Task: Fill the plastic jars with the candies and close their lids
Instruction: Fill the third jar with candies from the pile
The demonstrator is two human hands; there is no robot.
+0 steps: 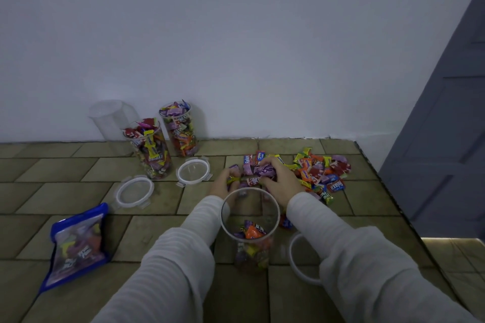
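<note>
Tiled counter [78,191] against plain white wall [236,34]

Candy pile [319,173] behind open jar [249,231] — filled jars [168,144] left, by wall.

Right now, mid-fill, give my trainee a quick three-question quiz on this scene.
1. True or false: the near jar is already full.
2. How many lids lie loose left of the hands? A) one B) two C) four
3. What are the left hand and right hand gathering?

Key: 1 false, it is only part filled. 2 B. 3 candies from the loose pile.
</note>
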